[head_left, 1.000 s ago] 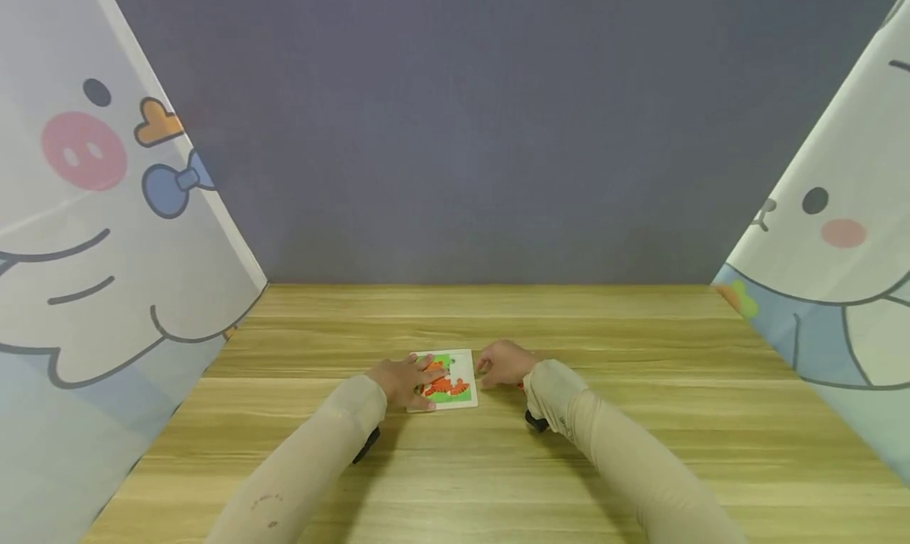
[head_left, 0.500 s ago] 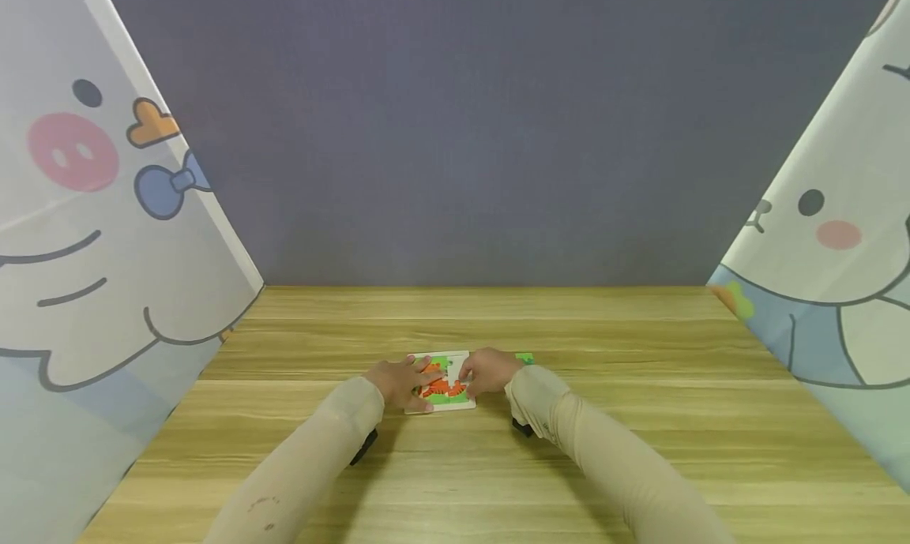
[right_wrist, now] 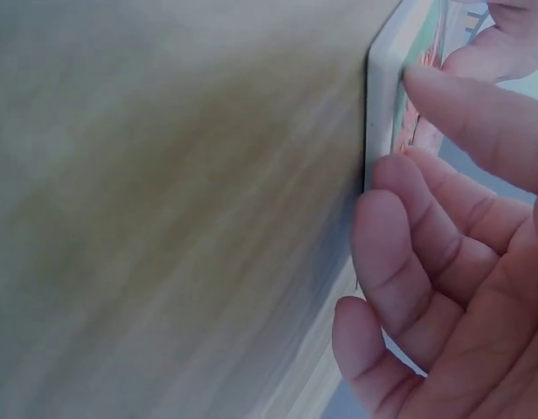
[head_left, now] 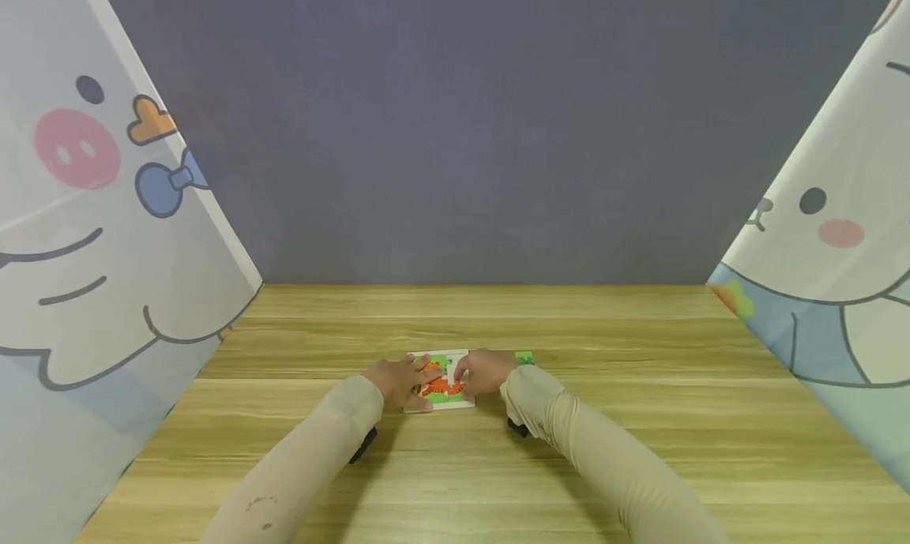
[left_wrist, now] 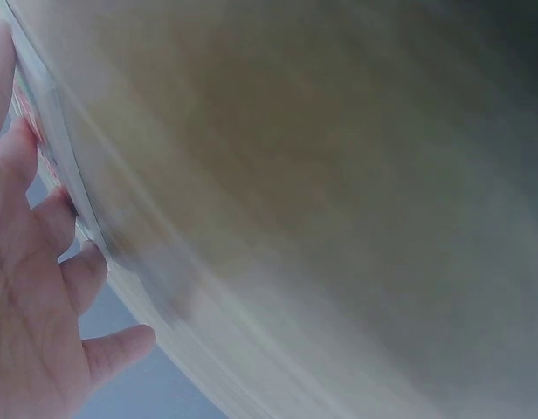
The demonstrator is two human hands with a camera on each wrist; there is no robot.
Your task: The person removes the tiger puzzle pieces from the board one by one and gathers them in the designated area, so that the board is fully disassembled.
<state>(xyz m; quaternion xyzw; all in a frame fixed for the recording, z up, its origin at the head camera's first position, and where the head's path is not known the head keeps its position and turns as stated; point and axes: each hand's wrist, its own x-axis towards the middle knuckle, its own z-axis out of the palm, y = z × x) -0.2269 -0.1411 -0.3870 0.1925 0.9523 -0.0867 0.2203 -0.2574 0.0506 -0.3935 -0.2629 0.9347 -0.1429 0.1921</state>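
A jigsaw puzzle (head_left: 460,358) with an orange animal on green lies in a white frame on the table, in the middle of the head view. My left hand (head_left: 400,382) lies over its left part, fingers spread, covering some of the picture. From the right, my right hand (head_left: 486,372) reaches over the frame with bent fingers. Its thumb and index fingertips stand at the lower right piece (head_left: 457,388), and I cannot tell whether they pinch it. In the right wrist view, the thumb (right_wrist: 465,109) rests on the puzzle near the frame's corner, with other fingertips along the edge.
A loose green puzzle piece (head_left: 524,358) lies on the wooden table (head_left: 455,481) just beyond my right wrist. A dark grey wall (head_left: 455,133) stands behind the table. Cartoon-printed cloths (head_left: 64,291) flank it on both sides.
My right hand has moved left from beside the frame onto the puzzle's right part. The loose green piece has come into sight behind the right wrist. The left hand has stayed over the puzzle.
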